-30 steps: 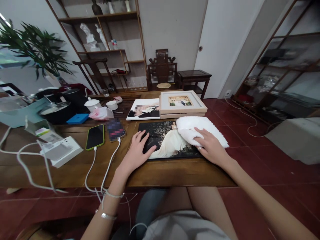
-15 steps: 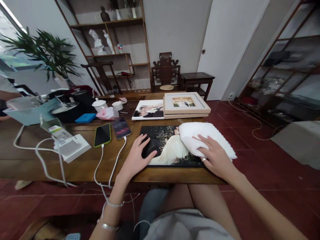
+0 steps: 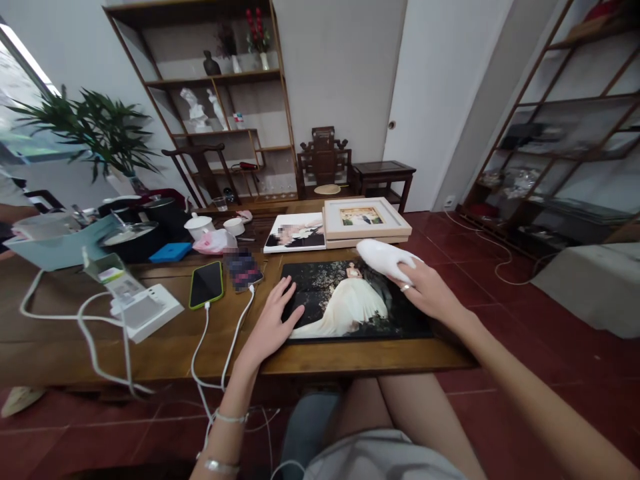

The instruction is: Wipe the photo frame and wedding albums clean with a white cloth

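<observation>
A large dark photo print [image 3: 350,300] with a figure in a white dress lies flat near the front edge of the wooden table [image 3: 150,347]. My left hand [image 3: 273,323] rests on its left edge, fingers spread flat. My right hand [image 3: 425,290] grips a bunched white cloth [image 3: 385,259] over the print's upper right corner. Behind the print lie an unframed photo [image 3: 295,233] and a stack of pale wooden picture frames [image 3: 365,220].
Two phones [image 3: 206,283] on charging cables lie left of the print, with a white box [image 3: 145,310] and cords further left. Cups, dark pots and a blue box stand at the back left. Shelves, chairs and a plant stand behind; red floor tiles on the right.
The cloth, spread flat over the print's right side before, is now gathered into a bundle in my right hand and lifted toward the upper right corner. My left hand stays put.
</observation>
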Demonstrator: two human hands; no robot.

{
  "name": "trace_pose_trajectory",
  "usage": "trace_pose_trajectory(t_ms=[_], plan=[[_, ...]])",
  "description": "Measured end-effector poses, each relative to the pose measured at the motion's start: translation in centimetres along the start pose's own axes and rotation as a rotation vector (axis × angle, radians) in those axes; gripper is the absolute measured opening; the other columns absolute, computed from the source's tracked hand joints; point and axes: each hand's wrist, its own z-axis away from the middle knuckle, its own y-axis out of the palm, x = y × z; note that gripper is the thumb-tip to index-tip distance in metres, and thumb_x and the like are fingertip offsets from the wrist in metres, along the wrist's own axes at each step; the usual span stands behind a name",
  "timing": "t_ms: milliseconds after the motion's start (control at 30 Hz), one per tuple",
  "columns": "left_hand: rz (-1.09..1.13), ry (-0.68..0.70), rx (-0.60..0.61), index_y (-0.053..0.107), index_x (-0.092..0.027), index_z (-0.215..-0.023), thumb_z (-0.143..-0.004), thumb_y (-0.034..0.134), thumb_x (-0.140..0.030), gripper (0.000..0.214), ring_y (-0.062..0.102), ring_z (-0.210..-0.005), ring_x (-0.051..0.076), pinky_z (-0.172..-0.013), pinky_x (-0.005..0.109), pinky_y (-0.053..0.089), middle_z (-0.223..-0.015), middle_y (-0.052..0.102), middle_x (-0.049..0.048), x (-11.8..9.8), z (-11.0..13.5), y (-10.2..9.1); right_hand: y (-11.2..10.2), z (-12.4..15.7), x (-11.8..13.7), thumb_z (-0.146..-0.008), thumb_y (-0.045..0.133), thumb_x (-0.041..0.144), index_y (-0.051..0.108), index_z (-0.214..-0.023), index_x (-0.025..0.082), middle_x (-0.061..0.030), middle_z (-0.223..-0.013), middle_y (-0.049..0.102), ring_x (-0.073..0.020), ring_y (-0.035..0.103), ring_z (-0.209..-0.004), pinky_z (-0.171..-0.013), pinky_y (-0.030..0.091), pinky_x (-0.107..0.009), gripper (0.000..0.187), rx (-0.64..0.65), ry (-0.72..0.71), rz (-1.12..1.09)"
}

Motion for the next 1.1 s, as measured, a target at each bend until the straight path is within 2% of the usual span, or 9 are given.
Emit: trace_pose_trajectory(t_ms=[133,233,333,433,600,700,833,933,1100], plan=[[-0.001,0.000,0.004,0.041,-0.018,-0.133,-0.087,0.044,-0.039,0.051,0.022,-0.137,0.020,-0.111,0.043,0.019,-0.146,0.032,0.0109,0.2,-0.1,0.1,1.3,-2.5,-0.3,-0.081,0.043,0.013,0.061,-0.100,0.020,-0.0119,-0.118,0.058,-0.0311,0.041,-0.122,-0.094,0.037,-0.051,0.027,0.141,-0.115,0.019],[0.015,-0.011,0.023,0.040,-0.017,-0.134,-0.087,0.043,-0.038,0.051,0.020,-0.138,0.019,-0.112,0.042,0.018,-0.147,0.031,0.0106,0.1,-0.1,0.1,2.3,-2.8,-0.2,-0.074,0.045,0.006,0.061,-0.104,0.017,-0.0147,-0.119,0.058,-0.0334,0.035,-0.127,-0.097,0.030,-0.058,0.036,0.181,-0.102,0.069],[0.044,-0.016,0.027,0.041,-0.017,-0.133,-0.087,0.043,-0.037,0.050,0.023,-0.137,0.019,-0.112,0.042,0.019,-0.146,0.032,0.0102,0.0,-0.1,0.0,2.6,-2.4,-0.1,-0.075,0.045,0.007,0.062,-0.104,0.015,-0.0162,-0.122,0.057,-0.0333,0.034,-0.128,-0.100,0.027,-0.057,0.035,0.178,-0.098,0.073],[0.080,-0.017,-0.013,0.048,-0.018,-0.128,-0.086,0.044,-0.034,0.045,0.032,-0.133,0.020,-0.110,0.043,0.023,-0.142,0.040,0.0096,-0.1,-0.3,-0.1,2.7,-2.1,-0.3,-0.075,0.046,0.008,0.062,-0.105,0.015,-0.0157,-0.123,0.057,-0.0327,0.035,-0.127,-0.100,0.027,-0.056,0.035,0.173,-0.115,0.067],[0.077,-0.026,-0.131,0.061,-0.018,-0.110,-0.086,0.046,-0.032,0.032,0.050,-0.115,0.021,-0.103,0.044,0.034,-0.119,0.060,0.0092,-0.2,-0.6,-0.4,2.7,-1.7,-0.1,-0.075,0.048,0.011,0.064,-0.102,0.016,-0.0173,-0.126,0.053,-0.0308,0.035,-0.128,-0.102,0.026,-0.054,0.031,0.159,-0.123,0.050],[0.049,0.008,-0.127,0.061,-0.019,-0.110,-0.083,0.050,-0.031,0.032,0.048,-0.117,0.022,-0.103,0.044,0.034,-0.122,0.058,0.0093,-0.3,-0.6,-0.3,2.6,-1.4,0.2,-0.074,0.049,0.010,0.064,-0.101,0.016,-0.0173,-0.127,0.053,-0.0316,0.035,-0.128,-0.102,0.026,-0.055,0.032,0.152,-0.127,0.048],[0.051,0.035,-0.058,0.057,-0.019,-0.117,-0.081,0.053,-0.036,0.040,0.037,-0.129,0.024,-0.108,0.045,0.027,-0.135,0.047,0.0101,-0.1,-0.4,-0.2,2.6,-1.2,0.4,-0.071,0.049,0.008,0.064,-0.101,0.015,-0.0183,-0.125,0.054,-0.0311,0.036,-0.127,-0.102,0.027,-0.053,0.034,0.141,-0.110,0.063],[0.058,0.032,-0.010,0.051,-0.018,-0.124,-0.082,0.052,-0.039,0.048,0.027,-0.135,0.025,-0.110,0.047,0.022,-0.141,0.040,0.0112,0.1,-0.4,-0.2,2.7,-1.1,0.4,-0.072,0.048,0.009,0.064,-0.100,0.014,-0.0177,-0.125,0.055,-0.0308,0.037,-0.126,-0.102,0.027,-0.053,0.033,0.121,-0.114,0.064],[0.045,0.012,-0.001,0.047,-0.013,-0.129,-0.083,0.050,-0.041,0.053,0.023,-0.137,0.022,-0.111,0.043,0.020,-0.143,0.037,0.0121,0.2,-0.4,0.0,2.9,-1.2,0.2,-0.072,0.049,0.010,0.065,-0.098,0.014,-0.0173,-0.122,0.056,-0.0312,0.039,-0.124,-0.101,0.028,-0.053,0.030,0.111,-0.115,0.058]])
